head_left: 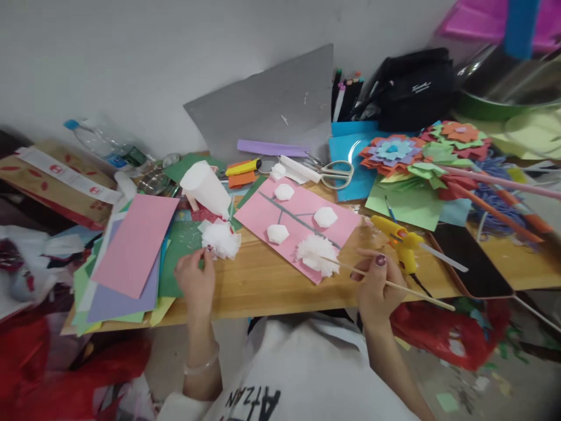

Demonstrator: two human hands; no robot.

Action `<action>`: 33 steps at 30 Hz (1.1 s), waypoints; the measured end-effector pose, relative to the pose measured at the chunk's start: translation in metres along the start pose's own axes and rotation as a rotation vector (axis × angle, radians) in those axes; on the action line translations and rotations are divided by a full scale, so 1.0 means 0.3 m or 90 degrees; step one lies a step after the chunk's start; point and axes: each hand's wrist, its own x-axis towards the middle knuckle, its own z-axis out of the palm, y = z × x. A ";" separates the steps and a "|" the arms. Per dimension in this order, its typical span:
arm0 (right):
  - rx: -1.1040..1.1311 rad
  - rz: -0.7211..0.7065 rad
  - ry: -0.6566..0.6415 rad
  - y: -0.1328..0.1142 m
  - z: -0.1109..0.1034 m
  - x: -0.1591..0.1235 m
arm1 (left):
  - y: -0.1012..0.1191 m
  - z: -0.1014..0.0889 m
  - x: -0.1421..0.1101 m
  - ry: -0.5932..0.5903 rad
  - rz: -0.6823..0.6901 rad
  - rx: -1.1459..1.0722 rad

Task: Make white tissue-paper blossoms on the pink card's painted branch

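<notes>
My right hand (380, 283) grips a thin wooden stick (421, 297) between thumb and fingers. The stick's far end reaches into a white ruffled tissue-paper flower (313, 251) on the lower edge of a pink card (258, 213). A drawn dark branch and several white paper discs, one being a disc (325, 217) at the right, are on that card. Thumb and finger pinched, my left hand (196, 278) is at the near edge of a small heap of white tissue-paper pieces (222, 238). The exact hold of its fingertips is hard to make out.
A yellow glue gun (401, 240) and a phone (473, 257) lie right of the card. Scissors (337, 174), a yellow cutter (243, 168) and a toilet roll (205, 186) are behind. Coloured paper sheets (135, 245) are stacked left; paper flowers (394, 151) lie at the right back.
</notes>
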 end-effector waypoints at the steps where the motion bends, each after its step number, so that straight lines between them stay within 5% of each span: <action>1: 0.009 0.000 0.005 0.002 -0.001 0.002 | 0.004 0.008 0.003 -0.010 0.007 0.001; 12: 0.054 -0.023 0.074 -0.007 -0.018 0.011 | 0.066 0.045 0.052 -0.098 0.003 -0.065; 18: 0.112 0.005 0.075 -0.012 -0.018 0.017 | 0.060 0.015 0.036 -0.091 -0.075 -0.231; 22: 0.173 0.016 0.037 -0.021 0.005 0.019 | 0.118 0.003 0.015 -0.080 -0.146 -0.415; 27: 0.194 0.058 -0.103 -0.041 0.061 0.004 | 0.249 0.018 -0.027 -0.258 -0.247 -0.715; 33: 0.237 0.112 -0.195 -0.047 0.090 -0.014 | 0.348 0.060 -0.075 -0.413 -0.202 -0.791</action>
